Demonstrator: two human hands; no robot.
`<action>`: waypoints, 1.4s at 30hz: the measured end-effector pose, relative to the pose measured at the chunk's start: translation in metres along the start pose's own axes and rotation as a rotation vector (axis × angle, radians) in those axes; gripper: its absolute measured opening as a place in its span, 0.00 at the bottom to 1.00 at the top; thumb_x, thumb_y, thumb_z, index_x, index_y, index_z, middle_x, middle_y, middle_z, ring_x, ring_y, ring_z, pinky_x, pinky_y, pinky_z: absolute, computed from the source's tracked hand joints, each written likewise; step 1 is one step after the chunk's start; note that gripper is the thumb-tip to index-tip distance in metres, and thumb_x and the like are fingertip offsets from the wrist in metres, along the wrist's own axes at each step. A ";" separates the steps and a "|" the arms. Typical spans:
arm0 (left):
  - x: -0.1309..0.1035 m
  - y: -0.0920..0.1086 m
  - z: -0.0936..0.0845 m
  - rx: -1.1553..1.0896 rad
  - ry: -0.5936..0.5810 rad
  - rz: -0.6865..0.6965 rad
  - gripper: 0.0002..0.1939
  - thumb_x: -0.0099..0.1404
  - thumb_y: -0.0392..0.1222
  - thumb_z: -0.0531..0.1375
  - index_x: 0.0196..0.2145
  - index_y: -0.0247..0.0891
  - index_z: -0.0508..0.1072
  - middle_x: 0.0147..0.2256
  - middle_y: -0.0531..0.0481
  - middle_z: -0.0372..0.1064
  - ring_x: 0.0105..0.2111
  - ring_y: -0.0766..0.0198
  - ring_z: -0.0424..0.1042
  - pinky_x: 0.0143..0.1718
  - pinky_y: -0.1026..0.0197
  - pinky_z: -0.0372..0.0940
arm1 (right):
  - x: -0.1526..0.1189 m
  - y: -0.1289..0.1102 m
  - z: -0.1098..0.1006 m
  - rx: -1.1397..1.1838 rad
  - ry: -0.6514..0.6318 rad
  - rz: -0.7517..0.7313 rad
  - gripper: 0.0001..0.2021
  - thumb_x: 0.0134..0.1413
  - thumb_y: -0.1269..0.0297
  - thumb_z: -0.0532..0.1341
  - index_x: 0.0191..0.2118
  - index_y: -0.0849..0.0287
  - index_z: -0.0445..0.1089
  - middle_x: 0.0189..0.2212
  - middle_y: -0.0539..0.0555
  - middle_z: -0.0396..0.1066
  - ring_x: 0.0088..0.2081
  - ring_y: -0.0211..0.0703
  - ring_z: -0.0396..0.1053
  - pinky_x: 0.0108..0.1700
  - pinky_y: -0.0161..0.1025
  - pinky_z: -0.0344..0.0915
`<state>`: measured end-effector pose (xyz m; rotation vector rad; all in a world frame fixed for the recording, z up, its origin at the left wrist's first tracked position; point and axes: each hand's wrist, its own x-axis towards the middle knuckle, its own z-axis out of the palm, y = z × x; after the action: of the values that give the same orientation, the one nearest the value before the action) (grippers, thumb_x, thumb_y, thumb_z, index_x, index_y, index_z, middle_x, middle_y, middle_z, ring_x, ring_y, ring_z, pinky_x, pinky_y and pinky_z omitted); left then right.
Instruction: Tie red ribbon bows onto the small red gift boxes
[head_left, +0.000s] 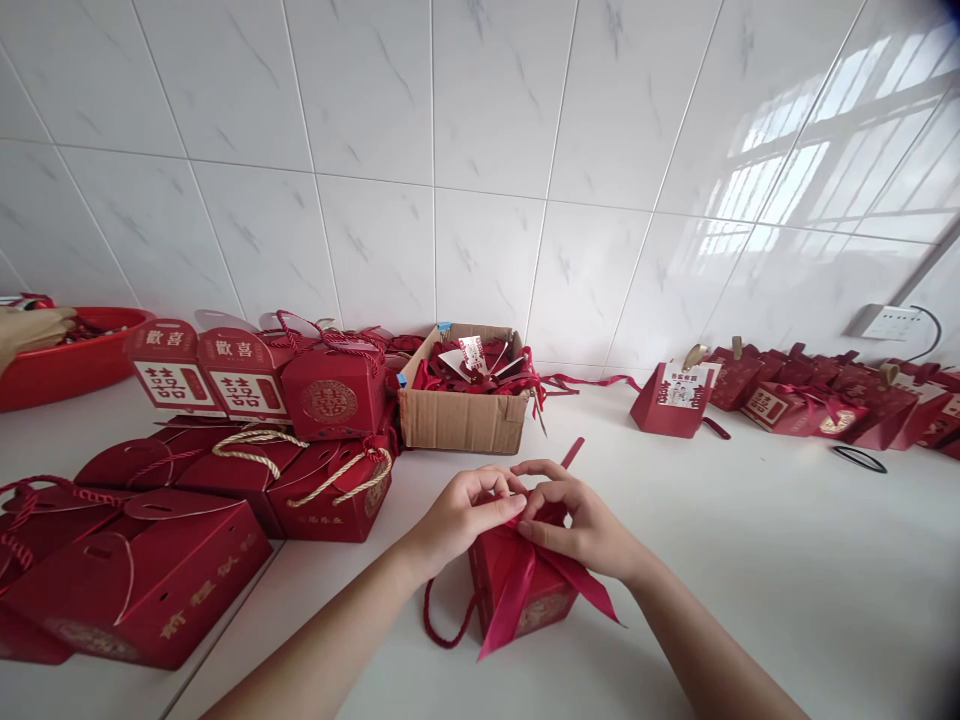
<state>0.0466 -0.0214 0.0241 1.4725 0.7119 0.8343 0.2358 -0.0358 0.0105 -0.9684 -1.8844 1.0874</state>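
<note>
A small red gift box [495, 580] with a gold print stands on the white table in front of me. A dark pink satin ribbon [514, 605] lies over its top, and its two tails hang down the front. My left hand [480, 508] pinches the ribbon at the top of the box, thumb against the fingers. From the other side, my right hand [574, 515] grips the ribbon too, its fingertips close to the left thumb. The knot area is mostly hidden by my fingers. A dark red cord loop [448, 642] hangs at the box's left side.
Larger red gift boxes [202, 580] with rope handles are stacked on the left. Behind my hands stands a cardboard box [461, 422] full of ribbons and tags. Small red boxes [795, 410] and a black loop [859, 460] lie right. A red basin [112, 330] sits far left.
</note>
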 end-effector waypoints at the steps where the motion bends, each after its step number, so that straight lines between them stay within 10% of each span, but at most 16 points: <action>1: 0.000 0.000 0.000 0.014 0.000 -0.004 0.14 0.58 0.46 0.61 0.21 0.35 0.66 0.39 0.48 0.65 0.39 0.60 0.68 0.44 0.59 0.60 | 0.001 0.000 0.000 0.009 -0.005 0.004 0.05 0.52 0.65 0.63 0.28 0.59 0.71 0.53 0.58 0.59 0.46 0.47 0.67 0.39 0.40 0.66; 21: 0.005 -0.008 -0.004 -0.044 -0.026 -0.020 0.18 0.59 0.42 0.61 0.20 0.36 0.56 0.34 0.50 0.67 0.36 0.64 0.65 0.40 0.62 0.57 | 0.001 0.001 -0.004 0.008 -0.021 -0.013 0.06 0.52 0.62 0.63 0.29 0.58 0.72 0.51 0.56 0.61 0.45 0.46 0.67 0.43 0.41 0.64; 26: 0.002 -0.005 -0.005 0.009 0.020 -0.032 0.20 0.58 0.44 0.63 0.21 0.37 0.53 0.34 0.50 0.68 0.34 0.66 0.64 0.37 0.63 0.56 | 0.001 0.008 -0.024 -0.008 0.111 -0.016 0.12 0.56 0.53 0.59 0.36 0.57 0.68 0.34 0.53 0.66 0.37 0.42 0.65 0.40 0.39 0.61; 29: 0.000 -0.001 -0.005 0.054 0.045 -0.049 0.21 0.57 0.43 0.63 0.22 0.38 0.52 0.33 0.51 0.69 0.32 0.68 0.64 0.35 0.63 0.56 | 0.002 0.016 -0.035 0.021 -0.019 0.087 0.18 0.58 0.48 0.55 0.29 0.60 0.64 0.25 0.50 0.61 0.29 0.38 0.59 0.32 0.37 0.57; 33: -0.001 0.004 -0.007 0.139 0.056 -0.048 0.21 0.56 0.43 0.63 0.22 0.38 0.51 0.32 0.52 0.70 0.31 0.67 0.64 0.35 0.63 0.57 | 0.003 0.025 -0.037 0.128 -0.224 0.105 0.18 0.53 0.48 0.60 0.31 0.61 0.64 0.26 0.49 0.61 0.28 0.36 0.57 0.31 0.36 0.56; 42: 0.002 -0.001 -0.007 0.264 0.043 0.013 0.24 0.54 0.42 0.64 0.18 0.39 0.50 0.30 0.49 0.72 0.37 0.60 0.68 0.37 0.60 0.59 | 0.004 0.024 -0.025 0.279 -0.111 0.081 0.15 0.52 0.55 0.63 0.24 0.61 0.63 0.20 0.46 0.57 0.24 0.33 0.51 0.27 0.35 0.49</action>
<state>0.0415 -0.0158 0.0230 1.7000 0.8711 0.8061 0.2615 -0.0154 -0.0017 -0.8443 -1.7317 1.4344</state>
